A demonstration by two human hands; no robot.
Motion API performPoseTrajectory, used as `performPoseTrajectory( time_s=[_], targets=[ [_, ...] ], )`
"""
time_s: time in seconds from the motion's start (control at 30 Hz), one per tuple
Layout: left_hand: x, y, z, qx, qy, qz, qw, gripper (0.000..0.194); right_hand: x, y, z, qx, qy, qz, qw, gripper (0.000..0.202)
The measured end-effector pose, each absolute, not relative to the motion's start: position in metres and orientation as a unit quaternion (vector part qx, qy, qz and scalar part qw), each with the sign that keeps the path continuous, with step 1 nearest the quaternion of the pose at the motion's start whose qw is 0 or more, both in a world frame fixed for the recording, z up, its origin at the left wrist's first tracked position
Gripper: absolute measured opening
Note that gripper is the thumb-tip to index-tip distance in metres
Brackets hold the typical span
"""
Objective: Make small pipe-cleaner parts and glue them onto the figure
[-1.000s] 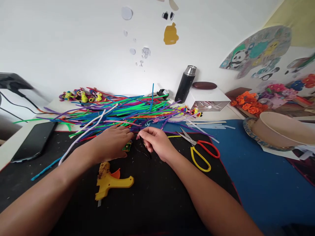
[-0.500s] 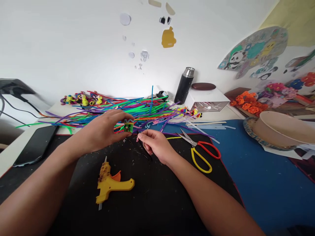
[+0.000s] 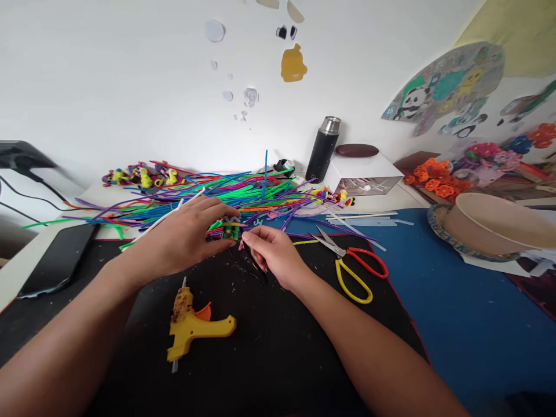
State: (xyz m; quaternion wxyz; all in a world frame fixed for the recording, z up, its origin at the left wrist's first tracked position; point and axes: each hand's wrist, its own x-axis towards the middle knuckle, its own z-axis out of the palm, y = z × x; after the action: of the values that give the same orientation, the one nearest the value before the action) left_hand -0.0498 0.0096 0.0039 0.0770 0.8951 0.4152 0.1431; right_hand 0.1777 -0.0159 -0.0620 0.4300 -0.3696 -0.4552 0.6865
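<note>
On the far left of the desk, a row of small finished figures (image 3: 139, 174) lies by the wall, so part of the work looks done. A big heap of pipe cleaners (image 3: 208, 200) is unused, so I judge much is left. Your left hand (image 3: 186, 237) is closed around a small green piece (image 3: 229, 230), pinched at the fingertips just above the black mat (image 3: 269, 347). The yellow glue gun (image 3: 195, 327) lies untouched near your left forearm. Your right hand (image 3: 273, 255) is half curled and pinches a thin dark strand; I cannot tell what it is. It nearly touches the green piece. The scissors (image 3: 351, 263) rest further right.
</note>
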Motion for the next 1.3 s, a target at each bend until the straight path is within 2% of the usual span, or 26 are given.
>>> performPoseTrajectory(
  time_s=[0.27, 0.53, 0.73, 1.3],
  targets=[
    [-0.041, 0.002, 0.016, 0.896, 0.423, 0.110, 0.077, 0.038, 0.177, -0.016, -0.062, -0.364, -0.452, 0.687, 0.437, 0.054],
    [-0.042, 0.002, 0.013, 0.896, 0.425, 0.108, 0.075, 0.039, 0.177, -0.016, -0.065, -0.366, -0.452, 0.683, 0.442, 0.050],
    [-0.044, 0.005, 0.003, 0.895, 0.411, 0.156, 0.077, 0.049, 0.175, -0.016, -0.066, -0.364, -0.442, 0.691, 0.441, 0.052],
    [-0.041, 0.003, 0.002, 0.895, 0.412, 0.162, 0.050, 0.042, 0.176, -0.017, -0.063, -0.360, -0.430, 0.707, 0.432, 0.054]
  ],
)
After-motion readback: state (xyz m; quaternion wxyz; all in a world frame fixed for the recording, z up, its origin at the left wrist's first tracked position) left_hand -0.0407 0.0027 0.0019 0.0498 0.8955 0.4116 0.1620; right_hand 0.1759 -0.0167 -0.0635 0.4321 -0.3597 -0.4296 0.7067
